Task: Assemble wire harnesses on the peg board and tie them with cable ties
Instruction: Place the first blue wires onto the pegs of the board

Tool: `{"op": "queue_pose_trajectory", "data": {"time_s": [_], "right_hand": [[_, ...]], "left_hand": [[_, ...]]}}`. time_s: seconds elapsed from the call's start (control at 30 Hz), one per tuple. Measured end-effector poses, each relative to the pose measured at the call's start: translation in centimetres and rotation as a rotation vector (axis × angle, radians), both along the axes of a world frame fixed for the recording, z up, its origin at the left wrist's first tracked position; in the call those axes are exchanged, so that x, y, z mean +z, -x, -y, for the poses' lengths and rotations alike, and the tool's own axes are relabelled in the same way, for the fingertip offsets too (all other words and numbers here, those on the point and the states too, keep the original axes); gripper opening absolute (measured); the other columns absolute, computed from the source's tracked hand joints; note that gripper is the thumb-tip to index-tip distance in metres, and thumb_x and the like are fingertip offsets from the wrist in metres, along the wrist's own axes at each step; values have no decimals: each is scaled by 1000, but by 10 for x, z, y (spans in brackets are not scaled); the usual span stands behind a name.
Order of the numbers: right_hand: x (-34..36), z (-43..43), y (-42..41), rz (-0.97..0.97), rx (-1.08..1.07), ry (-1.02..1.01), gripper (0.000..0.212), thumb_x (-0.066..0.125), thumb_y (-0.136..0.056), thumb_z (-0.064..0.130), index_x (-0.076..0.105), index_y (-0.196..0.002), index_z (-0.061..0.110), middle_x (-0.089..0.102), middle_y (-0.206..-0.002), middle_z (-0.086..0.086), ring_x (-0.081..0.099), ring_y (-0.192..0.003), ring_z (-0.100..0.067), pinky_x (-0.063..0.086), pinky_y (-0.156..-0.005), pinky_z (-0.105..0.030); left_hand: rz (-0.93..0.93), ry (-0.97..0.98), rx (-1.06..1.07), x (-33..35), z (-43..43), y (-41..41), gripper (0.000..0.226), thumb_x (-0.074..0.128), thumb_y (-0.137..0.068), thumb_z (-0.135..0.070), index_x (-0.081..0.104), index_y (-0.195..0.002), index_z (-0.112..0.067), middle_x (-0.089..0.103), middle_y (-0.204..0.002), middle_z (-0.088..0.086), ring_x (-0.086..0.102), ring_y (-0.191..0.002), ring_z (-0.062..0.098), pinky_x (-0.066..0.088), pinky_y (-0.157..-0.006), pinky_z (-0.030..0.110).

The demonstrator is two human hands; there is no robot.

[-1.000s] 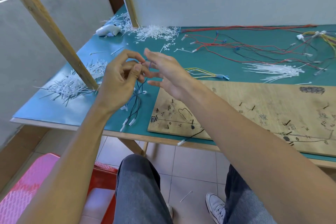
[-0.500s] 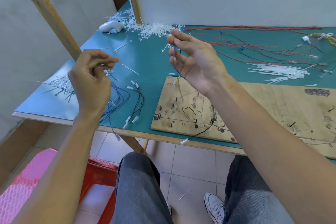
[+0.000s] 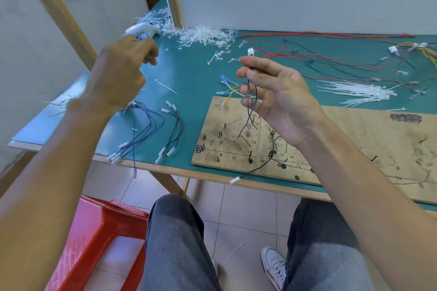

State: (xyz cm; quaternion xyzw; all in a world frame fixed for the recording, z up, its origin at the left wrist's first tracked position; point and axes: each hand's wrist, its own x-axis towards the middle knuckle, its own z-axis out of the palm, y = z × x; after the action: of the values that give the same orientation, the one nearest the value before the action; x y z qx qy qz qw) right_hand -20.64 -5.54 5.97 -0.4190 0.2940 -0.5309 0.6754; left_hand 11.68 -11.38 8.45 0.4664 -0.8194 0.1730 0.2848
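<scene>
**Blue wire comes to the peg board as the hands part**

Head view: The right hand (image 3: 274,99) is raised palm-up above the near-left corner of the peg board (image 3: 378,130). Its thumb and forefinger pinch a blue wire (image 3: 248,111) just below the white connector (image 3: 250,51) that sticks up past the fingertips. The other fingers are loosely spread. The wire hangs in a narrow loop, and its lower end reaches down among the pegs; whether it touches the wood cannot be told.

A second ago both hands were close together over the green mat (image 3: 194,73), working at the wires. They have since separated. The right hand has carried this one wire across to the board, and the left hand (image 3: 123,71) has lifted away from the blue wire bundle (image 3: 144,130) towards the back of the table, near a white tool (image 3: 142,29). The left fingers are curled, but only the back of the hand shows, so I cannot tell whether they hold anything.

This suggests one wire has been picked out and routing round the pegs comes next. A black wire (image 3: 257,168) already lies on the board, its end hanging over the table edge. Tying is still to come: the fresh cable ties (image 3: 354,92) lie beyond the board, well away from either hand.
</scene>
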Motion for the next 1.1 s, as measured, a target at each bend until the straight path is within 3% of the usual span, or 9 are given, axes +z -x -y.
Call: {"op": "queue_pose_trajectory", "data": {"time_s": [0.17,0.27,0.37,0.5,0.57,0.73,0.87,1.0,1.1], "right_hand": [[-6,-4,11,-15,-24,-9,23,64,-98,1,72,-118,8,73,-100,-7,60,-74,-20,51,-65,-30],[-7,-7,13,-2,-30,-9,22,64,-98,0,72,-118,7,72,-99,-7,60,-74,-20,50,-64,-30],[-9,-11,18,-21,-18,16,22,65,-98,1,72,-118,7,72,-100,-8,60,-75,-21,51,-65,-31],[-12,-14,24,-32,-9,27,21,65,-98,2,73,-117,9,72,-101,-8,60,-77,-22,51,-67,-32],[-13,-16,24,-26,-9,14,21,65,-98,2,73,-117,9,72,-102,-8,60,-77,-20,52,-67,-31],[-15,-21,23,-37,-13,2,21,65,-98,2,73,-117,9,71,-102,-9,60,-76,-20,52,-67,-31],[-12,-22,26,-46,-23,6,21,66,-97,3,73,-116,10,72,-102,-8,61,-76,-21,52,-68,-31],[-8,-24,30,-47,-46,3,21,67,-97,4,72,-117,9,73,-102,-8,62,-76,-20,52,-66,-29],[-2,-27,32,-33,-49,12,22,67,-97,4,71,-118,9,74,-104,-9,63,-76,-21,53,-66,-29]], "left_hand": [[176,-287,-12,-10,13,10,69,47,-63,23,56,-113,-24,62,-104,-3,62,-93,28,49,-76,42],[183,-461,8,-36,6,18,67,49,-78,19,56,-127,-25,60,-120,1,58,-105,30,49,-79,45],[117,-411,-4,-52,-2,14,43,59,-100,-6,56,-138,-26,63,-134,0,49,-126,25,45,-93,45],[-154,-546,-22,-65,-23,13,55,61,-105,-27,40,-152,-47,46,-145,-20,33,-138,9,24,-108,39],[-178,-491,95,-71,-31,8,54,64,-102,-27,44,-148,-48,46,-143,-21,28,-138,10,19,-104,39],[-162,-315,380,-79,-49,-14,39,71,-94,-27,63,-132,-27,63,-135,0,39,-134,26,32,-98,48],[-204,-245,382,-81,-62,-24,32,62,-96,-35,70,-123,-20,71,-124,4,51,-126,30,42,-101,52],[-409,-269,453,-83,-80,-16,26,62,-101,-27,68,-124,-16,71,-120,7,52,-118,31,43,-100,43],[-408,-165,464,-72,-98,3,23,61,-103,-23,70,-118,-10,70,-117,11,51,-115,35,43,-99,42]]}}
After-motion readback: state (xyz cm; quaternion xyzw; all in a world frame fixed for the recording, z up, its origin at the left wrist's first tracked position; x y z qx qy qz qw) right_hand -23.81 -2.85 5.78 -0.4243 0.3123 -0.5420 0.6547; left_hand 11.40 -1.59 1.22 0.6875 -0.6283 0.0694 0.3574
